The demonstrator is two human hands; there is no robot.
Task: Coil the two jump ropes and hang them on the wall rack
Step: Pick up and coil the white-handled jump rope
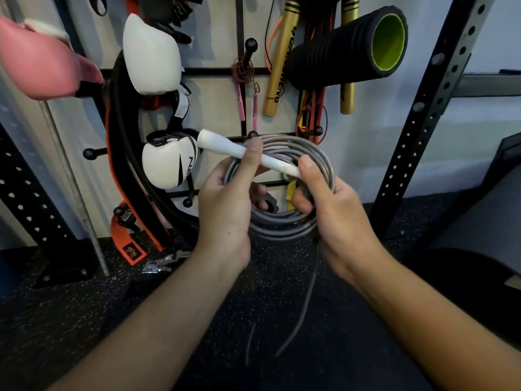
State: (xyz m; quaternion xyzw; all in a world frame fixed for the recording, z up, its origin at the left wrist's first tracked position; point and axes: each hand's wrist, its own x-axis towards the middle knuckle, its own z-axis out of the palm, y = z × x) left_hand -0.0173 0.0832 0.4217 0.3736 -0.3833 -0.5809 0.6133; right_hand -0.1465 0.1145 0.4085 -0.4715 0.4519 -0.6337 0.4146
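From the head view, the left hand [225,198] pinches the white taped handle [248,153]; the right hand [335,204] grips the coiled grey jump rope [284,224] before the black wall rack [239,52]. Gather the trailing tail [307,300] in evenly.

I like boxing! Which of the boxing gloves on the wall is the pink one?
The pink boxing glove hangs at the far upper left of the wall rack. The other two boxing gloves are white and hang nearer the middle.
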